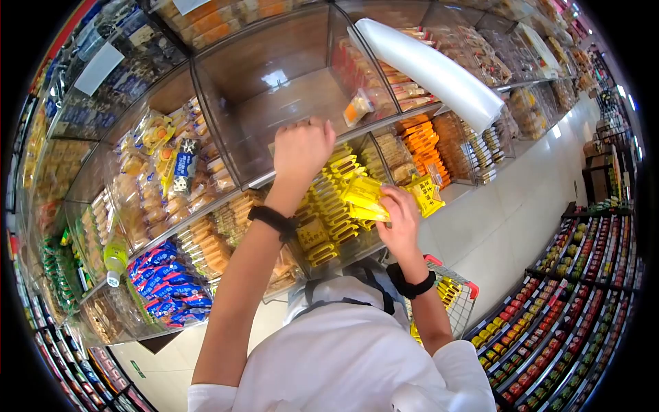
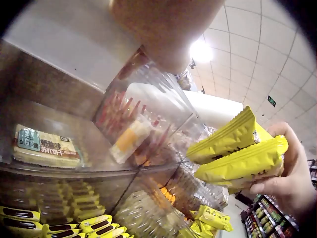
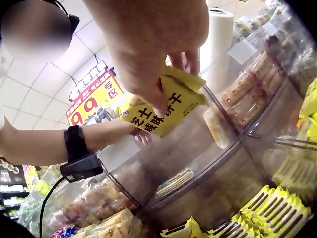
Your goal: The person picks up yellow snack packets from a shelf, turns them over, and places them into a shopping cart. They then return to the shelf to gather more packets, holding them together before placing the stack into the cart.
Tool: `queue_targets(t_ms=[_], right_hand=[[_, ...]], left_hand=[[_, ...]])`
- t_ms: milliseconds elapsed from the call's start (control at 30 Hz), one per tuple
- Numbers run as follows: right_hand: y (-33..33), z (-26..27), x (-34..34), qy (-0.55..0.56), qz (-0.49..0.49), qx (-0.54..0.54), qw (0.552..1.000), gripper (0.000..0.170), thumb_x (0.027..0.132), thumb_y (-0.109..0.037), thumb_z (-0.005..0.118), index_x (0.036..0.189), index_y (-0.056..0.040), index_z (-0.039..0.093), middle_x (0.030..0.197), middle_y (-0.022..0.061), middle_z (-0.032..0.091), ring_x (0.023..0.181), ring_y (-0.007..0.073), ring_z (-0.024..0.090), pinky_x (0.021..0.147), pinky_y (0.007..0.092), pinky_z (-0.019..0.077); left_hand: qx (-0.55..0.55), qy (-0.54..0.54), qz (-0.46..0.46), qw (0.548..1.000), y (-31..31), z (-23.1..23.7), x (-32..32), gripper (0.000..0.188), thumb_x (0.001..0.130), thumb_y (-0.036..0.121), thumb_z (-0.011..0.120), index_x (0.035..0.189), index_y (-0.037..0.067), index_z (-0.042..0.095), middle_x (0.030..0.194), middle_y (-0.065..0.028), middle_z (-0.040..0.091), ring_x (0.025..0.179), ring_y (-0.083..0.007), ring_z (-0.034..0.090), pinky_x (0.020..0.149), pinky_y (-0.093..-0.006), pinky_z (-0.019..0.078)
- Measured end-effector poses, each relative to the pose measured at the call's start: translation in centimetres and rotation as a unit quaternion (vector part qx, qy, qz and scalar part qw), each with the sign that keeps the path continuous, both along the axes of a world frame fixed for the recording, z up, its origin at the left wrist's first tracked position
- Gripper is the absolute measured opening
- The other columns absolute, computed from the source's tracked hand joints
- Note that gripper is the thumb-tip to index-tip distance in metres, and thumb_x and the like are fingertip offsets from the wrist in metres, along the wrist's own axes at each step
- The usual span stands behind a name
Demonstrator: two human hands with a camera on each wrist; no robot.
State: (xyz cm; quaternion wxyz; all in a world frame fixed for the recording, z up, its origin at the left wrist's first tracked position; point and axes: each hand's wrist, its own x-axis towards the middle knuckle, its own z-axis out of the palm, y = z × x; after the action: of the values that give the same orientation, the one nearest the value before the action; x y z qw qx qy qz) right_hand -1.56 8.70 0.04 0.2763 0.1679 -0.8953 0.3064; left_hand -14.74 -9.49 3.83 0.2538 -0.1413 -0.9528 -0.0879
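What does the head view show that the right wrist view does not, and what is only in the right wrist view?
Only the head view: the shopping cart with its red handle, and the pale floor beside the display.

Only the right wrist view: the yellow-and-red sign with a large "99", and square ceiling tiles.

Both: the right hand gripping yellow packets, the left hand, the white plastic roll, and rows of yellow packets in a lower compartment.
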Motion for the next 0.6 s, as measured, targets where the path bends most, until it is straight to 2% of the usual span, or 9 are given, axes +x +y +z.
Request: queue_targets(t_ms=[33,133,233,267,300,367,467,567,600], right_hand=[[-0.1,-0.2,0.2,-0.01,-0.004,0.001,1.0,0.04,0.056,0.001,0.066,0.092,-0.0036,0.051,0.098,0.0118,0.055,0.09,0.0335,0.053,0.077,0.0396,0.0433],[0.2,-1.9,0.6,-0.171,-0.051,-0.077,0.981,0.04,0.059,-0.005,0.072,0.093,-0.0031,0.051,0.092,0.0111,0.056,0.085,0.0286,0.056,0.074,0.0357,0.0445],[2.3,-4.1,0.2,-0.33,-0.098,-0.245,0.906,0.044,0.061,-0.01,0.077,0.095,-0.0029,0.049,0.084,0.0077,0.057,0.076,0.0194,0.056,0.068,0.03,0.0453],[3.4,-5.7,0.1,-0.3,-0.08,-0.336,0.889,0.048,0.061,-0.009,0.078,0.097,-0.003,0.048,0.08,0.0049,0.057,0.073,0.0129,0.054,0.063,0.0252,0.0449],[5.2,-8.3,-0.1,-0.266,-0.067,-0.396,0.876,0.049,0.061,-0.006,0.078,0.099,-0.0036,0.047,0.082,0.0053,0.058,0.073,0.0119,0.055,0.063,0.0255,0.0464],[7.4,-7.3,0.1,-0.304,-0.123,-0.497,0.803,0.054,0.063,-0.008,0.077,0.105,-0.0033,0.043,0.088,0.0084,0.058,0.074,0.0145,0.057,0.063,0.0262,0.0479],[10.8,-6.2,-0.1,-0.343,-0.277,-0.568,0.695,0.055,0.07,-0.01,0.072,0.113,-0.003,0.037,0.096,0.0117,0.058,0.081,0.0194,0.061,0.068,0.0289,0.0494],[13.1,-6.7,0.0,-0.338,-0.309,-0.584,0.67,0.064,0.068,-0.014,0.074,0.116,-0.0017,0.033,0.095,0.0114,0.058,0.071,0.0208,0.061,0.058,0.0287,0.0492],[13.4,-6.9,-0.1,-0.34,-0.339,-0.568,0.668,0.062,0.069,-0.013,0.073,0.115,-0.0012,0.034,0.094,0.0115,0.058,0.069,0.0194,0.061,0.056,0.0287,0.0489]], left_hand=[[0.0,-0.002,-0.001,1.0,0.0,0.0,0.0,0.027,0.08,0.025,0.051,0.064,0.006,0.058,0.056,-0.012,0.059,0.051,-0.0258,0.059,0.054,-0.0353,0.047],[0.002,-0.008,-0.005,1.0,0.0,0.1,0.0,0.026,0.08,0.025,0.051,0.064,0.006,0.058,0.056,-0.012,0.059,0.051,-0.0259,0.059,0.054,-0.0353,0.047],[0.002,-0.013,-0.006,1.0,0.1,0.3,0.1,0.025,0.08,0.025,0.051,0.065,0.006,0.059,0.056,-0.012,0.059,0.051,-0.026,0.058,0.054,-0.0353,0.0469],[0.002,-0.015,-0.006,1.0,0.1,0.3,0.1,0.025,0.08,0.024,0.051,0.065,0.006,0.059,0.056,-0.0121,0.058,0.05,-0.026,0.058,0.053,-0.0353,0.0469],[0.002,-0.016,-0.004,1.0,0.1,0.4,0.1,0.025,0.08,0.024,0.051,0.065,0.006,0.059,0.056,-0.0121,0.058,0.05,-0.026,0.058,0.053,-0.0353,0.0469],[0.001,-0.015,-0.005,1.0,0.0,0.2,0.0,0.025,0.08,0.024,0.051,0.065,0.006,0.058,0.056,-0.0122,0.058,0.05,-0.0259,0.058,0.053,-0.0352,0.0469],[-0.002,-0.011,-0.005,1.0,0.0,0.2,0.0,0.025,0.08,0.024,0.052,0.064,0.006,0.058,0.056,-0.0121,0.058,0.05,-0.0257,0.058,0.053,-0.035,0.0469],[-0.004,-0.004,-0.005,1.0,0.0,0.1,-0.1,0.025,0.08,0.024,0.052,0.064,0.006,0.058,0.057,-0.0121,0.059,0.05,-0.0257,0.058,0.053,-0.0349,0.0469],[-0.005,-0.001,-0.004,1.0,0.0,0.1,-0.1,0.025,0.08,0.024,0.052,0.064,0.006,0.058,0.057,-0.0121,0.059,0.05,-0.0257,0.058,0.053,-0.0349,0.047]])
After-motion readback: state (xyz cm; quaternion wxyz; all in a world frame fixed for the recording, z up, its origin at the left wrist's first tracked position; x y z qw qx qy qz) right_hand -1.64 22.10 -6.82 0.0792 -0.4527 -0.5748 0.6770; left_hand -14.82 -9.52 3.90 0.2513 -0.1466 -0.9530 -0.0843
